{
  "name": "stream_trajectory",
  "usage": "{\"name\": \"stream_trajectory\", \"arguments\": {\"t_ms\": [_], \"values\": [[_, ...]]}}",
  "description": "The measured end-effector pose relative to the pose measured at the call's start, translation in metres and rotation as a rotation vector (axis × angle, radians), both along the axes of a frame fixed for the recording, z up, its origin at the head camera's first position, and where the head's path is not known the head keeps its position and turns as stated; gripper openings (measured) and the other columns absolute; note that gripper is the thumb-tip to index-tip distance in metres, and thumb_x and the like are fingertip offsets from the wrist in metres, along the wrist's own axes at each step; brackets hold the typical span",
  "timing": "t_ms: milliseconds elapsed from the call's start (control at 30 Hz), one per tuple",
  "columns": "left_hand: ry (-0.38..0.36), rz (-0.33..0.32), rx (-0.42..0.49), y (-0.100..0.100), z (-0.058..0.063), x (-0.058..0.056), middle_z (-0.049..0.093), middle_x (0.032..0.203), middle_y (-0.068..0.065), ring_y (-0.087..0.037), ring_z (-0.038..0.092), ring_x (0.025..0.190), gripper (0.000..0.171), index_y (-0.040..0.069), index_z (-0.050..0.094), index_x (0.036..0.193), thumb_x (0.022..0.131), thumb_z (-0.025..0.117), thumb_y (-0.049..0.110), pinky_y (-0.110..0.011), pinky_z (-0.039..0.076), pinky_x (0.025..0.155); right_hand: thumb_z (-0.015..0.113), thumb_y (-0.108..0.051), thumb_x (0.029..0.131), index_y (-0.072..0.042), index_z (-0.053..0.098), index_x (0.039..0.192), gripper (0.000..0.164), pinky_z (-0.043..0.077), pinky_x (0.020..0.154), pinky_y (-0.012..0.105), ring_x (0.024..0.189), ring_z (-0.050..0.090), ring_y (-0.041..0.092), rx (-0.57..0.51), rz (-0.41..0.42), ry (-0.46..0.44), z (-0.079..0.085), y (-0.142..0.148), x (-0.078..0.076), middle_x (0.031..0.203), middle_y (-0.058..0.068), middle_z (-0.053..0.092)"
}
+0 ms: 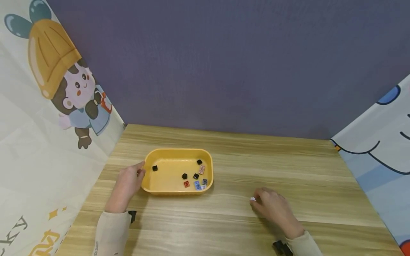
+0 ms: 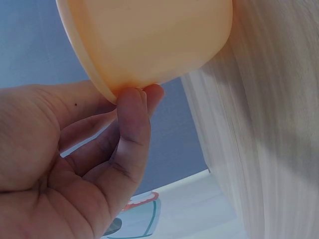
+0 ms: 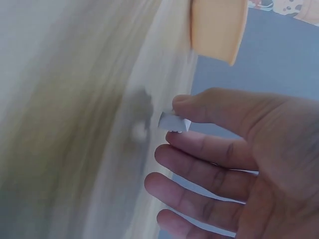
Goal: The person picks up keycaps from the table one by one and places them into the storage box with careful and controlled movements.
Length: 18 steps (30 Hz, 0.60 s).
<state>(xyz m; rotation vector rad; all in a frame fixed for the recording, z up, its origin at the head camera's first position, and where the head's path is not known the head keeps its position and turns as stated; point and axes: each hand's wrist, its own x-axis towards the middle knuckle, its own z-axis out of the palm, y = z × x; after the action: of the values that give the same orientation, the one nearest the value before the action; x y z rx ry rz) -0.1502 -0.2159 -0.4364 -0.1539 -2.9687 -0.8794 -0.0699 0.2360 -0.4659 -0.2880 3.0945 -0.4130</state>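
A yellow plastic tub (image 1: 177,193) with rounded corners stands on the wooden table. Its left end is held by my left hand (image 1: 127,180), thumb and fingertips right at the rim in the left wrist view. Inside lie several small pieces: a red brick (image 1: 187,184), a blue brick (image 1: 197,185), a pinkish brick (image 1: 201,169) and black pieces such as the one at the left (image 1: 155,168). To the right of the tub, my right hand (image 1: 273,208) pinches a small white toy brick (image 3: 173,121) between thumb and index finger, low over the table.
The wooden table (image 1: 230,220) meets a dark blue-purple wall (image 1: 224,71) at the back. A printed white sheet with a cartoon child (image 1: 80,89) borders the left side, and another printed sheet (image 1: 368,167) the right.
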Motion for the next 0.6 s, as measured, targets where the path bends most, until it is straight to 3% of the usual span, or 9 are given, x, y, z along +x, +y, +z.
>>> {"name": "stream_trajectory", "arguments": {"t_ms": [267,600], "values": [[-0.014,0.007,0.002,0.0,-0.001,0.0,0.068,0.1,-0.026,-0.014,0.047,0.05,0.038,-0.013,0.054,0.134,0.099,0.057,0.001,-0.025,0.042,0.043,0.078,-0.024,0.088,-0.012,0.072,0.09,0.013,0.053,0.062,0.034,0.073,0.062,0.014,-0.055,0.053,0.057,0.017,-0.022,-0.021,0.089,-0.001,0.067],[-0.018,0.01,0.002,0.0,-0.001,-0.001,0.068,0.101,-0.027,-0.014,0.048,0.051,0.038,-0.012,0.054,0.134,0.099,0.057,0.001,-0.025,0.044,0.044,0.076,-0.029,0.09,-0.013,0.073,0.097,0.017,0.054,0.067,0.033,0.078,0.063,0.015,-0.04,0.197,0.121,0.065,-0.076,-0.064,0.092,-0.003,0.068]]}}
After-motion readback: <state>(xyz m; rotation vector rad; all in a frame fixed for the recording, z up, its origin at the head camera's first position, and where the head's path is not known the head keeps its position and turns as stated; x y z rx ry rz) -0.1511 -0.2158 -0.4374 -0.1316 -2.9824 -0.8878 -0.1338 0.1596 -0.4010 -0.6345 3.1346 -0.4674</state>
